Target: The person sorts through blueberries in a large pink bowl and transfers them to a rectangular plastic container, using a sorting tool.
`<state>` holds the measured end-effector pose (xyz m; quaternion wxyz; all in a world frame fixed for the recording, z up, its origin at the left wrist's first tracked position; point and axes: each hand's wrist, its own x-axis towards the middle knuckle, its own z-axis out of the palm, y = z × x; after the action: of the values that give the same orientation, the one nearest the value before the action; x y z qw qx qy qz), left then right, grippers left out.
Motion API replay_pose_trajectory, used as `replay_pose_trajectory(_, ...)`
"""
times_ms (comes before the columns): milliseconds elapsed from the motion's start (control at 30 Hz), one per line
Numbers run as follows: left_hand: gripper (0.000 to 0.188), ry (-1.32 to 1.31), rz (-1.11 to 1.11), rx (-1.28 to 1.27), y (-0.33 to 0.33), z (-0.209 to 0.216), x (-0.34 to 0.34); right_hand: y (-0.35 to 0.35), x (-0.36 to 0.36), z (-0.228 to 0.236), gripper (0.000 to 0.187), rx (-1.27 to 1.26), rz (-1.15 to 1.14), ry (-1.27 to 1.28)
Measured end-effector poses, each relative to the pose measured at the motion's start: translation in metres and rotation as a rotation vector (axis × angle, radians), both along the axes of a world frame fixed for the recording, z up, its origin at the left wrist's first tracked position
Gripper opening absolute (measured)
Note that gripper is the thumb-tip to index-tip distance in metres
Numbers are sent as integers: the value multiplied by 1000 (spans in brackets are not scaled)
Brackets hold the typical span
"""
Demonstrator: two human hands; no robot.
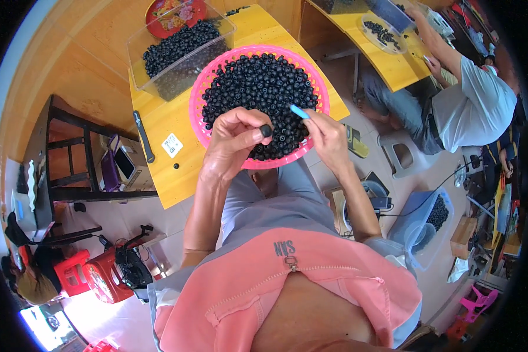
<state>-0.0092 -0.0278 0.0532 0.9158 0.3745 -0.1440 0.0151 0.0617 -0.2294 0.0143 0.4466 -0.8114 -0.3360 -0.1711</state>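
A pink basket (197, 111) full of small round black parts (258, 82) sits on the yellow table in front of me. Over its near left side, my left hand (234, 135) pinches one small round black part (266, 130) between thumb and fingers. My right hand (328, 141) grips a slim light-blue tool (299, 111), which points up and left over the basket. The tool and the pinched part are apart from each other. What kind of parts these are, I cannot make out.
A clear plastic bin (185, 79) of black parts stands at the back left, beside a red floral tray (176, 17). A black strap-like piece (143, 136) and a white label (172, 145) lie on the yellow table (179, 185). Another person (475, 105) works at the right-hand table.
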Motion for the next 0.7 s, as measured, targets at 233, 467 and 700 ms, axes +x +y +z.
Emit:
replay_pose_trajectory(233,12,137,128,-2,5,-7,2,5,-7,23,18,80,45,77)
replay_pose_trajectory(467,12,157,124,-18,5,-9,4,12,-8,8,18,6,-42,61)
replay_pose_trajectory(700,16,355,301,252,52,-16,37,20,-7,-4,16,-130,-301,-139)
